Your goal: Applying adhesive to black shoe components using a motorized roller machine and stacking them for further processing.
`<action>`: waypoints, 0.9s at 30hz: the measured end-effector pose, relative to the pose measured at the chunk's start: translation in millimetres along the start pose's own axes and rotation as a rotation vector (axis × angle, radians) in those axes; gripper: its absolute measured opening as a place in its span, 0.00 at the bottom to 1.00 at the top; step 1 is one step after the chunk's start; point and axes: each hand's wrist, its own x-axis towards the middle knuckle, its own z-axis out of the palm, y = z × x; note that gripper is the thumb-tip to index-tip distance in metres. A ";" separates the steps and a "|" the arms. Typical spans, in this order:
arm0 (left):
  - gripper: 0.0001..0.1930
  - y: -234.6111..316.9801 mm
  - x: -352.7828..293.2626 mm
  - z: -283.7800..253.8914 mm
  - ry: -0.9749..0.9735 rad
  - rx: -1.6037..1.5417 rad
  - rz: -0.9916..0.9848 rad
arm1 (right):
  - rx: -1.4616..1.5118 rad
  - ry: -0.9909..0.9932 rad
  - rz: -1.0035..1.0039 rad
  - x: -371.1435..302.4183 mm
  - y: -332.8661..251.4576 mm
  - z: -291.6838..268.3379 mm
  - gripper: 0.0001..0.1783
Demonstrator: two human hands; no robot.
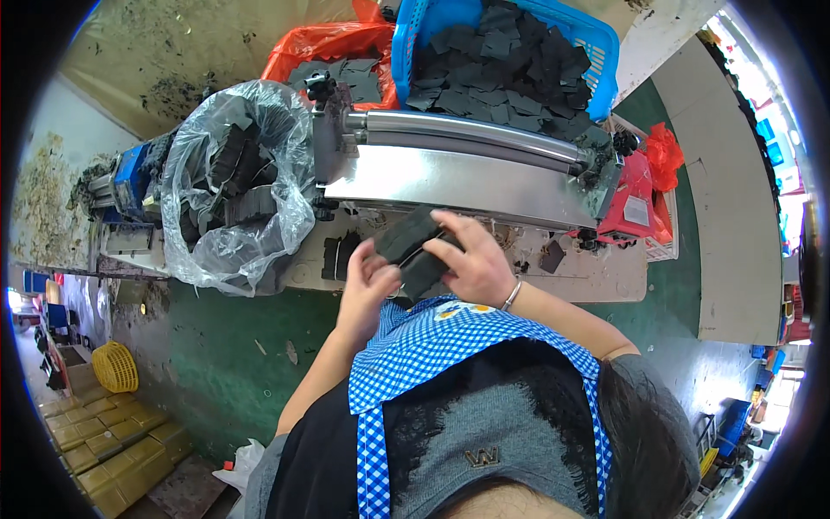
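Note:
Two small stacks of dark grey sheets are held in front of my apron: an upper stack (408,233) and a lower stack (424,272). My right hand (477,264) grips them from the right, fingers over the top edge. At their left end my left hand (367,290) is curled, fingers and thumb closed on the upper stack and slightly blurred. Behind my left hand, a banded dark bundle (341,256) lies on the bench. Just beyond the hands stands a roller machine with a shiny metal plate (450,183) and a steel roller (471,137).
A clear plastic bag (238,259) of dark stacks sits left of the machine. Behind are a blue basket (605,73) heaped with dark pieces and a red bag (290,48) with more. A red box (629,203) stands right. A yellow basket (115,367) is at lower left.

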 end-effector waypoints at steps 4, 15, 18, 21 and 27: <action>0.59 14.7 7.3 15.5 -0.055 0.377 0.395 | 0.189 -0.022 0.076 10.4 -18.0 -12.5 0.28; 0.38 38.3 3.9 37.6 -0.082 -0.043 0.150 | 1.142 -0.044 0.900 9.5 -0.4 -19.8 0.32; 0.34 25.5 4.0 46.6 -0.064 -0.057 0.184 | 0.647 0.002 0.619 3.7 -26.5 -18.5 0.51; 0.32 22.0 0.7 51.4 -0.083 -0.088 0.102 | 0.543 0.074 0.577 -5.9 -29.3 -9.4 0.57; 0.33 8.6 5.8 42.2 -0.061 0.189 0.154 | 0.174 0.098 0.415 -9.3 -29.6 -21.2 0.52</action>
